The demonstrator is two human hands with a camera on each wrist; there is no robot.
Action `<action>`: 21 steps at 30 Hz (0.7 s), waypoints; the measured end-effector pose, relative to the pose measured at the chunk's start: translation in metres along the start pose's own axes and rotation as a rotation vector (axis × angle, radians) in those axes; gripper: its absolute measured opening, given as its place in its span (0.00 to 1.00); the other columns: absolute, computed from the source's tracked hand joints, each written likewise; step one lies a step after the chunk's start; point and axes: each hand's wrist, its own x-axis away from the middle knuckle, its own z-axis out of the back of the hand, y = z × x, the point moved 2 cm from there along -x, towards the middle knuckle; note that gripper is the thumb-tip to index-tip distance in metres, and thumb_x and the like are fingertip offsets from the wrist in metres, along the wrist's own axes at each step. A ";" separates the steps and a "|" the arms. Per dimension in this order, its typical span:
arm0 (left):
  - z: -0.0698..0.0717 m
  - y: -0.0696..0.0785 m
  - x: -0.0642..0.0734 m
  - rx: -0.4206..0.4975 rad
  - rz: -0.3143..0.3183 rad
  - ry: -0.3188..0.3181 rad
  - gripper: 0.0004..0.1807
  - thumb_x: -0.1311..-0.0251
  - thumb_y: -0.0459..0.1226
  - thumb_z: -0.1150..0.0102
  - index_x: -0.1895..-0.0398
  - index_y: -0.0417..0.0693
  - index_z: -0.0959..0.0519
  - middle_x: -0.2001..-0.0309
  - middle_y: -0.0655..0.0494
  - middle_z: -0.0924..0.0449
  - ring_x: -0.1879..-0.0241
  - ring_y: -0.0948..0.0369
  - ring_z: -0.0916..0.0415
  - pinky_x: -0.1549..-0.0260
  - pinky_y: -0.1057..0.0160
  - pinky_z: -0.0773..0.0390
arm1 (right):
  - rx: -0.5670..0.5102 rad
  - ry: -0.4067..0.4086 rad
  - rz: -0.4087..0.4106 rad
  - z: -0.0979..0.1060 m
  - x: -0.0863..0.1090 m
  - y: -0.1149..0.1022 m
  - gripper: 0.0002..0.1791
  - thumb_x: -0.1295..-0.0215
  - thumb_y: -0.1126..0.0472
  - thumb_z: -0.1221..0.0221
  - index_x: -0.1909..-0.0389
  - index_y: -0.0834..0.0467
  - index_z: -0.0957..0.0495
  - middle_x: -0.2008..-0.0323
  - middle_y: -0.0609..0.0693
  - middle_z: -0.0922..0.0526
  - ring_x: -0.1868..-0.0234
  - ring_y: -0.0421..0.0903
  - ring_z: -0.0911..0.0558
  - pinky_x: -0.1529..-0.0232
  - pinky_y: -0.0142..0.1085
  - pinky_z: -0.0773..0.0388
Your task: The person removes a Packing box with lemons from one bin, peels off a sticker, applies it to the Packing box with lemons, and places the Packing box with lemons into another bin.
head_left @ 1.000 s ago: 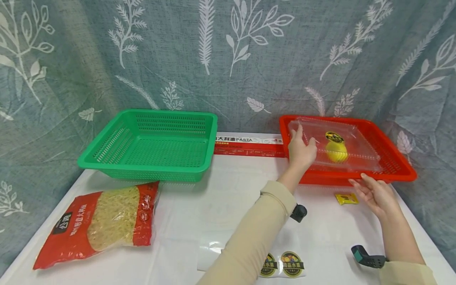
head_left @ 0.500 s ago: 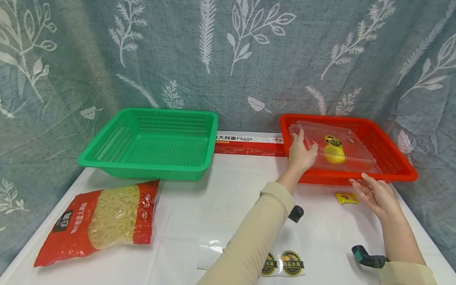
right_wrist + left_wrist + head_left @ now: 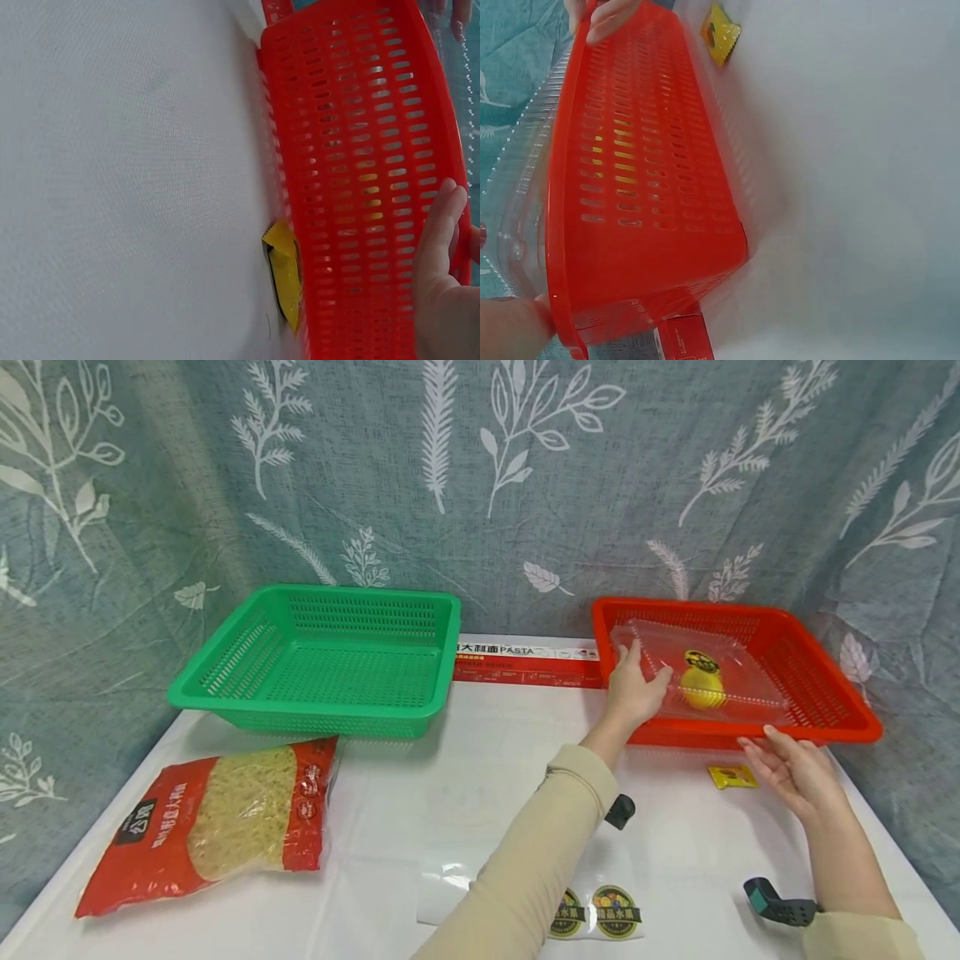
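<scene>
My left hand [image 3: 636, 692] grips the left end of a clear plastic clamshell box [image 3: 738, 681], which lies inside the red basket [image 3: 832, 697]. A round black and gold label is stuck on its lid. A yellow fruit [image 3: 703, 687] shows through the clear plastic. At the basket's front rim, my right hand [image 3: 798, 774] holds on with the thumb at the top edge and fingers against the outer wall [image 3: 352, 187]. From the left wrist view, the box [image 3: 517, 202] appears beyond the basket rim, near the left hand [image 3: 514, 326].
A small yellow packet [image 3: 732, 777] lies just before the red basket. At left stand a green basket [image 3: 442, 685] and a red bag of pasta [image 3: 240, 818]. Behind is a long red pasta box [image 3: 525, 670]. A sheet of round stickers [image 3: 617, 912] lies in front.
My left hand has lowered the clear box into the red basket, shifting it slightly left and down. The right hand has stayed on the rim.
</scene>
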 end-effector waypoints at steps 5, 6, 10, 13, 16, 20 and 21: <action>-0.002 0.000 -0.002 -0.033 -0.003 0.013 0.32 0.40 0.42 0.45 0.33 0.47 0.40 0.32 0.51 0.45 0.35 0.56 0.43 0.42 0.62 0.36 | 0.001 -0.006 0.006 0.002 0.000 0.000 0.22 0.37 0.63 0.45 0.47 0.48 0.42 0.66 0.50 0.17 0.65 0.50 0.16 0.61 0.36 0.21; -0.002 0.000 -0.002 -0.040 -0.006 0.013 0.32 0.40 0.42 0.45 0.33 0.47 0.40 0.32 0.51 0.44 0.36 0.56 0.43 0.42 0.62 0.36 | 0.000 -0.006 0.007 0.002 0.000 0.000 0.22 0.37 0.63 0.45 0.47 0.48 0.42 0.67 0.50 0.17 0.65 0.50 0.16 0.61 0.36 0.21; -0.001 -0.001 -0.002 -0.055 -0.006 0.000 0.32 0.39 0.43 0.46 0.33 0.47 0.41 0.33 0.52 0.44 0.35 0.57 0.43 0.42 0.62 0.36 | 0.004 -0.006 0.005 0.003 0.000 0.001 0.21 0.37 0.63 0.45 0.47 0.50 0.42 0.67 0.51 0.17 0.66 0.50 0.16 0.61 0.36 0.21; -0.001 -0.003 -0.001 -0.049 -0.004 -0.015 0.32 0.39 0.44 0.46 0.32 0.48 0.41 0.32 0.54 0.44 0.35 0.57 0.44 0.43 0.61 0.35 | 0.005 -0.008 0.004 0.002 0.000 0.001 0.20 0.37 0.63 0.45 0.48 0.50 0.42 0.67 0.51 0.17 0.66 0.50 0.16 0.61 0.36 0.21; 0.000 -0.005 0.000 -0.044 -0.024 -0.030 0.34 0.42 0.45 0.43 0.32 0.48 0.41 0.32 0.55 0.44 0.35 0.58 0.45 0.43 0.61 0.35 | 0.008 -0.018 0.009 0.002 0.001 0.002 0.20 0.37 0.63 0.45 0.48 0.50 0.41 0.67 0.51 0.17 0.65 0.49 0.16 0.61 0.36 0.21; 0.001 -0.010 0.001 -0.080 -0.096 -0.062 0.38 0.46 0.45 0.38 0.33 0.47 0.41 0.33 0.54 0.43 0.35 0.59 0.46 0.43 0.63 0.35 | 0.004 -0.024 0.011 0.002 0.001 0.002 0.17 0.38 0.62 0.44 0.51 0.52 0.38 0.66 0.52 0.17 0.65 0.49 0.16 0.61 0.35 0.21; 0.001 -0.011 0.001 -0.094 -0.113 -0.069 0.39 0.47 0.45 0.37 0.33 0.47 0.41 0.33 0.54 0.43 0.35 0.59 0.45 0.44 0.63 0.34 | 0.001 -0.027 0.009 0.002 0.000 0.003 0.16 0.38 0.62 0.44 0.51 0.52 0.37 0.66 0.52 0.17 0.65 0.50 0.16 0.61 0.36 0.21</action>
